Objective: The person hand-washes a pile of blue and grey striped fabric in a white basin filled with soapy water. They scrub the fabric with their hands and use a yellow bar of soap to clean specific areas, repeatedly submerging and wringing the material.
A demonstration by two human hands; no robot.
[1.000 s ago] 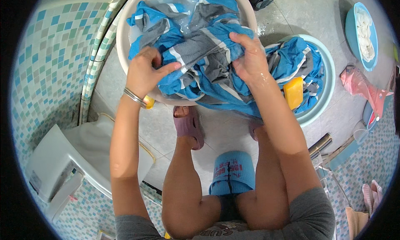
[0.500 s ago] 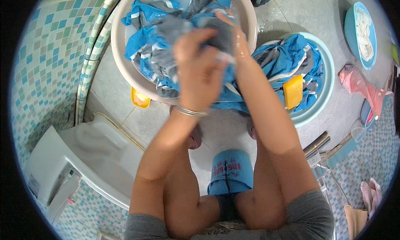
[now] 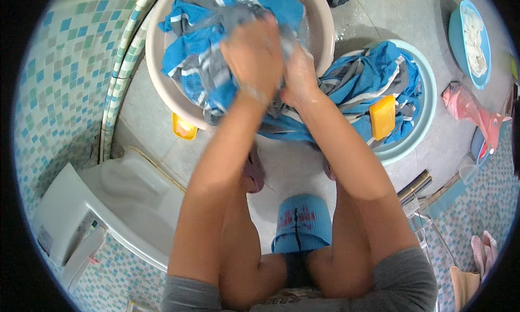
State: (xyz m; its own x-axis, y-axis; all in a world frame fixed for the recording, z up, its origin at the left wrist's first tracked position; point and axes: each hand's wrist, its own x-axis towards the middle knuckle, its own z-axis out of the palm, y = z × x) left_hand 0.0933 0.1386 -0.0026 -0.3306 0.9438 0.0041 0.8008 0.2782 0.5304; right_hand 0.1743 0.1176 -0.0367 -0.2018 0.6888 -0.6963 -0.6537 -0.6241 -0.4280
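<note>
A wet blue, grey and white striped cloth (image 3: 197, 63) lies bunched in a pale pink basin (image 3: 158, 76) and trails over the rim into the light-blue basin on the right. My left hand (image 3: 254, 57), somewhat blurred, presses over a bunched part of it with fingers curled. Close against it, my right hand (image 3: 299, 76) grips the same bunch from the right side. What lies between the palms is mostly hidden. More of the cloth fills the light-blue basin (image 3: 429, 103), with a yellow bar of soap (image 3: 382, 118) resting on top.
A yellow soap dish (image 3: 184, 128) sits beside the pink basin. At the far right stands a blue basin (image 3: 456, 41) holding white cloth (image 3: 474, 44), near a pink fish-shaped item (image 3: 471, 109). A white toilet-like fixture (image 3: 130, 195) is at left. A blue stool (image 3: 302, 220) is under me.
My left hand has moved up, its fingers folding in over the cloth. My right hand has drawn slightly down and left. The cloth between them has shifted.
</note>
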